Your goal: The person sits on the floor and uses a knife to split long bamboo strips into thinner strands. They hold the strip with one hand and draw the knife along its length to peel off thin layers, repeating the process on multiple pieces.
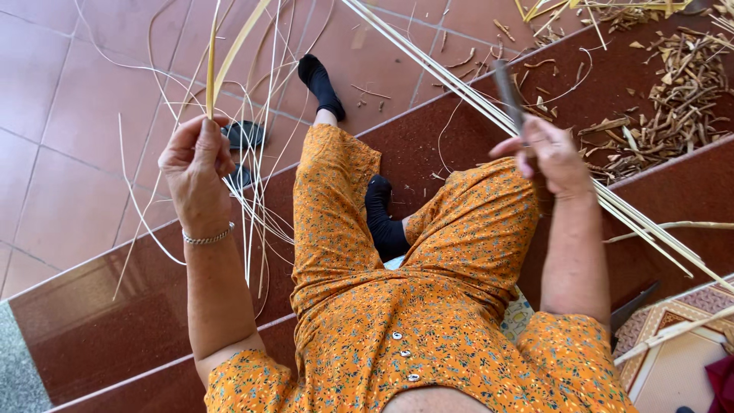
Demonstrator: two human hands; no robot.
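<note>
My left hand [195, 157] is raised and pinches a thin yellow-green bamboo strip [212, 61] that rises out of the top of the view. Several pale thin slivers [256, 206] hang beside and below that hand. My right hand [552, 157] grips a knife with a dark blade [508, 92] pointing up, held against a bundle of long pale bamboo strips [459, 84] that runs diagonally from top centre to lower right. I sit on dark red steps in orange flowered clothes, with black socks on both feet.
A heap of bamboo shavings and chips [673, 107] lies on the step at the upper right. Dark sandals [245, 136] rest on the tiled floor near my left hand. A patterned mat [680, 336] and another blade [631, 306] are at the lower right.
</note>
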